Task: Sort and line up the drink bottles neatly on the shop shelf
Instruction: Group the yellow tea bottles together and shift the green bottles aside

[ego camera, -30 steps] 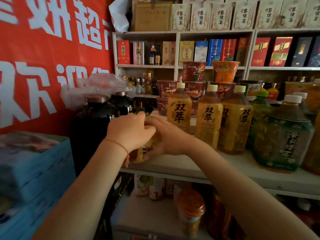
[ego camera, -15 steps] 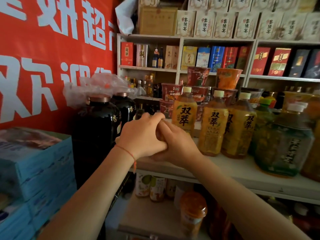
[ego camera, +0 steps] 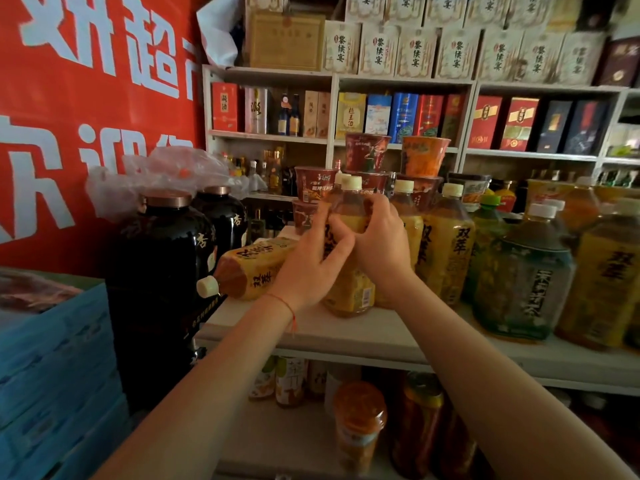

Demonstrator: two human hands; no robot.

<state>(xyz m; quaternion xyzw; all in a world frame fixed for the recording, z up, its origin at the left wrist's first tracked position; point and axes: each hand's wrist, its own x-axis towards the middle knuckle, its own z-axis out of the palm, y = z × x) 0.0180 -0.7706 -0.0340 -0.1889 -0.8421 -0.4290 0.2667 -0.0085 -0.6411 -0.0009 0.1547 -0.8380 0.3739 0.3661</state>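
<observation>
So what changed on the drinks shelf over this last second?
Both hands, left hand and right hand, left the fallen bottle, which lies beside the dark jars, and moved up and right to clasp an upright yellow bottle. The row of bottles to its right stayed put.

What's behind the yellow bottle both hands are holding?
Behind the yellow bottle stand stacked noodle cups and a second cap. The left hand and right hand hide the rest.
</observation>
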